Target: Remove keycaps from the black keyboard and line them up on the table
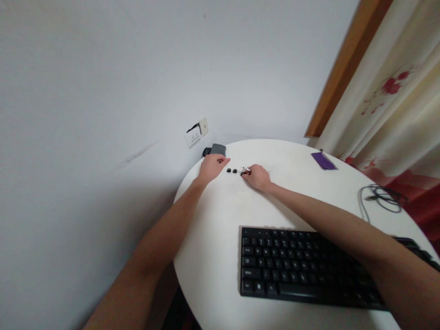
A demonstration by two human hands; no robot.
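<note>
Keycaps [231, 170] lie between left hand [213, 166], flat and released, and right hand [258, 177] pinching a small tool [245, 169]

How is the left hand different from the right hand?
The left hand lies open, fingers stretched out, holding nothing that shows; the right hand is curled, pinching a small silver-tipped tool. The left hand is by the table edge, near a grey box; the right hand is further in. Both rest on the table, either side of two black bits.
</note>
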